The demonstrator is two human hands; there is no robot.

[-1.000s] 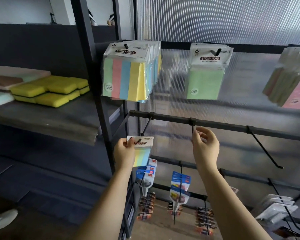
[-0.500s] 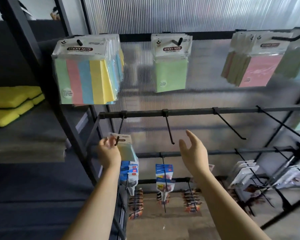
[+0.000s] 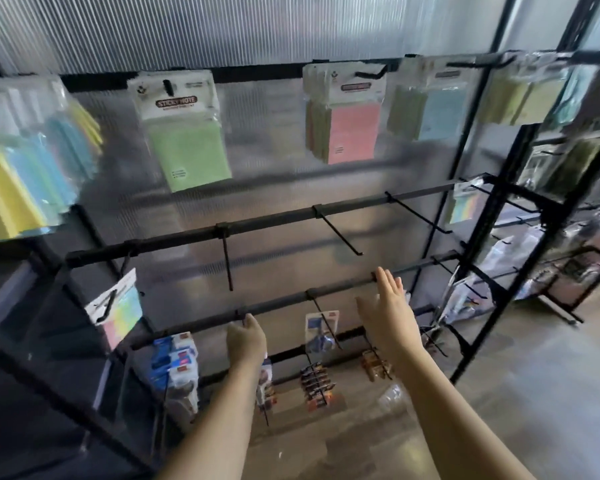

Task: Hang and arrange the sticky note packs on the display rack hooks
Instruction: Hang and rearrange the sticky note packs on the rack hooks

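Note:
A small pastel sticky note pack [image 3: 116, 308] hangs alone on the leftmost hook of the middle rail [image 3: 264, 221]. My left hand [image 3: 246, 337] is away from it, lower and to the right, fingers curled, holding nothing. With fingers spread and nothing in it, my right hand [image 3: 388, 311] is raised in front of the lower rail [image 3: 326, 292]. On the top row hang a multicolour stack [image 3: 32, 168], a green pack [image 3: 187, 133], a pink stack [image 3: 347, 116] and a blue one [image 3: 437, 105]. Bare hooks [image 3: 227, 261] [image 3: 340, 233] stick out from the middle rail.
Blue carded goods [image 3: 175, 358] and small packets [image 3: 317, 386] hang on the low rows. A black upright post [image 3: 520, 244] bounds the rack on the right, with more hanging packs [image 3: 465, 206] and white bags [image 3: 499, 258] beyond. Wood floor lies at the lower right.
My left hand let go of the small pack, which now hangs on the leftmost middle hook. Both hands moved right and lower. The view swung to the right.

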